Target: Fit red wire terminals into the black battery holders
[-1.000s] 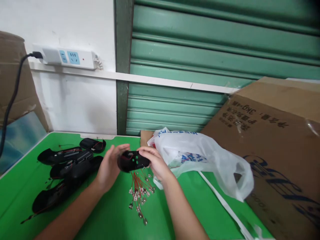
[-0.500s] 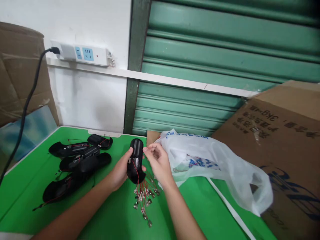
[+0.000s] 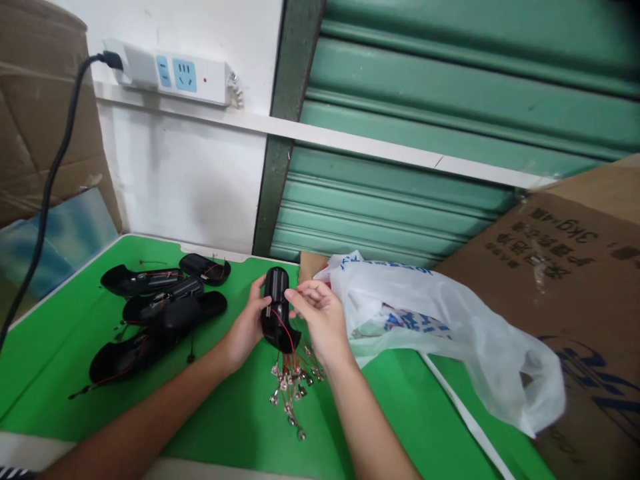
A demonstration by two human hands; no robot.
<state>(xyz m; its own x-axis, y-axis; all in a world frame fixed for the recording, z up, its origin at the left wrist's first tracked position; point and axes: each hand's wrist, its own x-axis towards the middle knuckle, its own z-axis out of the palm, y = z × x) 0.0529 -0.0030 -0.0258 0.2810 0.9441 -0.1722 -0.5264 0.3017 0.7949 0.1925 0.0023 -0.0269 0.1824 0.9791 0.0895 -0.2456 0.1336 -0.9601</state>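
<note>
My left hand [image 3: 245,337] grips a curved black plastic housing [image 3: 278,327] by its left side, holding it upright above the green table. A thin red wire runs across the housing's lower half. At its upper right edge, the thumb and fingertips of my right hand [image 3: 324,323] are pinched together; whatever is between them is too small to make out. Below the housing, a bundle of red wires with small metal tips [image 3: 293,390] fans out over the table. Several similar black housings [image 3: 185,320] with thin wires lie heaped to the left.
A white plastic bag [image 3: 480,333] lies right of my hands, with a white strip [image 3: 465,413] in front of it. A large cardboard box [image 3: 585,280] stands at the right, another [image 3: 45,113] at the left. A black cable [image 3: 60,160] hangs from the wall power strip [image 3: 215,80].
The camera view has shifted, so the scene sits slightly differently in the picture. My left hand still holds the housing, and my right fingertips stay at its right edge.
</note>
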